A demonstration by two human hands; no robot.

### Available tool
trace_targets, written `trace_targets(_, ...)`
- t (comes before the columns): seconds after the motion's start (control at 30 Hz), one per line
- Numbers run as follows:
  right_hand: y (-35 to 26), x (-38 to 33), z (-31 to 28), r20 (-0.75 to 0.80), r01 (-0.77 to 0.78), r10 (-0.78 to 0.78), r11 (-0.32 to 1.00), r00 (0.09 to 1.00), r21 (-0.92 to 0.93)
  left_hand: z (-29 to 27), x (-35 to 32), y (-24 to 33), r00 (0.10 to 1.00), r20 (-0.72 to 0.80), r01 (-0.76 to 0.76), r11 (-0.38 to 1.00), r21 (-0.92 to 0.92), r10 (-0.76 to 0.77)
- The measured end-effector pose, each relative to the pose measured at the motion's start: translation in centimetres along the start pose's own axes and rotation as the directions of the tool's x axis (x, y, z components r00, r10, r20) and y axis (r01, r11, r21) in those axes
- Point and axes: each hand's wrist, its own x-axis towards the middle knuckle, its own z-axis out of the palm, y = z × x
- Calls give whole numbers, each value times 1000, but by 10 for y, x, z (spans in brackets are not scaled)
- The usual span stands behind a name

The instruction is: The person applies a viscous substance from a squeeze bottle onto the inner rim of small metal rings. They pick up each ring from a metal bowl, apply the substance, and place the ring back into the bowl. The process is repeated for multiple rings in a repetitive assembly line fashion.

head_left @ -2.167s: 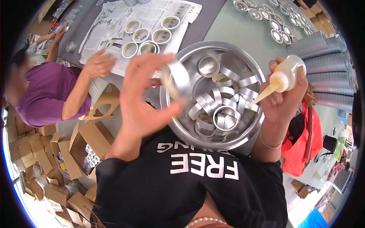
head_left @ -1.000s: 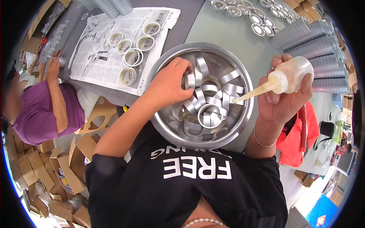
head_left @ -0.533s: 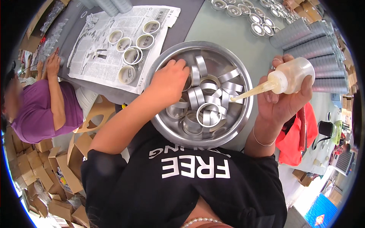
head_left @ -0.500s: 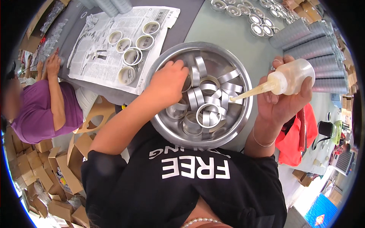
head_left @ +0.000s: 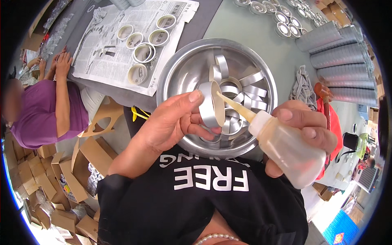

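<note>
Over the near left part of a round steel bowl (head_left: 166, 81), my left hand (head_left: 173, 118) pinches a silver ring (head_left: 208, 107), its pale inner side turned to the right. My right hand (head_left: 304, 126) grips a translucent squeeze bottle (head_left: 290, 149) with a long yellowish nozzle (head_left: 237, 107). The nozzle's tip points left, at or very close to the ring's inner rim; I cannot tell whether it touches. Several loose silver rings (head_left: 252, 78) lie heaped in the bowl below, partly hidden by my hands and the bottle.
At the left, several rings (head_left: 143, 53) stand on a newspaper sheet (head_left: 110, 53). Stacked silver rings (head_left: 343, 61) and round metal pieces (head_left: 281, 29) occupy the far right. A grey rag (head_left: 303, 85) and a mallet (head_left: 322, 90) lie nearby. A co-worker in purple (head_left: 49, 110) sits left, beside cardboard boxes (head_left: 71, 171).
My left hand has come out of the bowl toward me with a silver ring. My right hand has brought the bottle nearer and lower, its nozzle now at the ring.
</note>
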Motion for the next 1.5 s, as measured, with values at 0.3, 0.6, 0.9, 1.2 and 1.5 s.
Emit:
trace_targets(0.3, 2, 2, 0, 129, 118, -99, 983, 987, -144, 12, -10, 11, 997, -6, -76, 982, 172, 78)
trace_targets(0.6, -12, 1, 7, -103, -221, 223, 975, 969, 34, 15, -8, 8, 835, 184, -520, 632, 575, 519)
trace_targets(0.9, 1, 11, 6, -263, -483, 478, 874, 838, 50, 14, -2, 14, 591, 508, -686, 59, 726, 627)
trace_targets(1.2, 42, 5, -18, -111, -282, 859, 283, 500, 917, -13, -26, 32, 644, -80, -324, 366, 872, 761)
trace_targets(1.5, 48, 2, -26, -179, -233, 784, 380, 595, 895, -143, -21, 35, 536, -450, 441, 217, 871, 715)
